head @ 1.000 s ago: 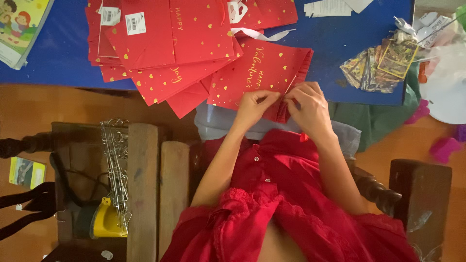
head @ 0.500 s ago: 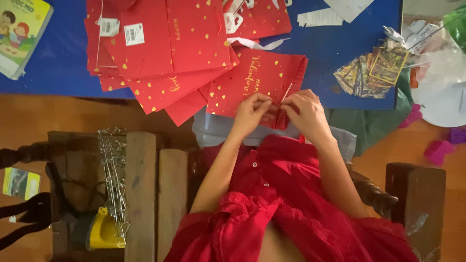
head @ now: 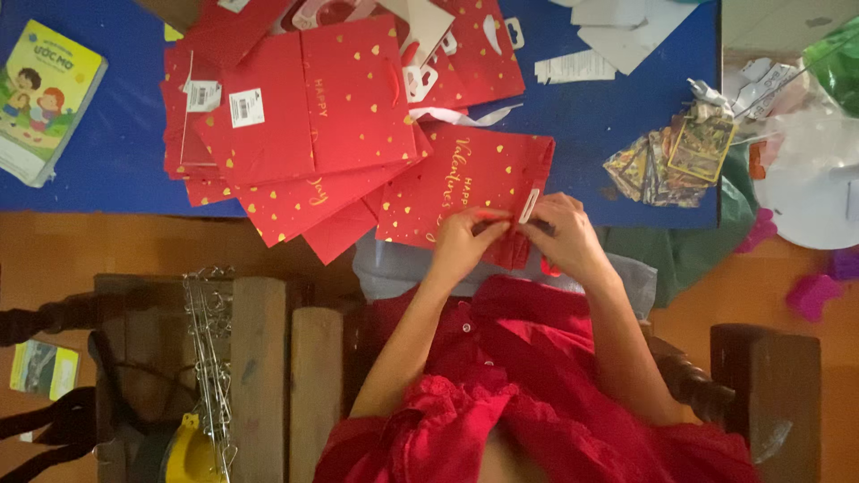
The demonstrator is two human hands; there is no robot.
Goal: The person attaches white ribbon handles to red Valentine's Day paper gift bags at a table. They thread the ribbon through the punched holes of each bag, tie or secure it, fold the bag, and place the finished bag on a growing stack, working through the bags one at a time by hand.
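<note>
Counter (head: 617, 98), blue-topped, across the upper part of the view, with its near edge toward the red-clad lap. Wooden chair arms and slats (head: 259, 358) below that edge, left of the lap, with a bundle of wire hangers (head: 210, 349) lying across them.

Heap of flat red gift bags (head: 304, 116), gold-hearted, fanned over the counter's left half and overhanging its near edge. One more red bag (head: 456, 183) just right of the heap, lying flat and tilted, gold lettering up, lower end past the counter edge and over a pale folded cloth (head: 394, 268).

Children's book (head: 45, 94) with a yellow and green cover far left of the heap, at the counter's left end. White paper scraps (head: 617, 36) well right of the heap, toward the far edge. Small fan of picture cards (head: 676, 156) near the counter's right end, well apart from the heap.

Left hand (head: 461, 241) and right hand (head: 564, 237) side by side at the lower right corner of the single red bag, both closed in a pinch on its folded edge, fingertips nearly meeting. Small white tag (head: 529, 206) between the two hands, just above the right thumb; whether pinched or merely beside the fingers, cannot tell.
</note>
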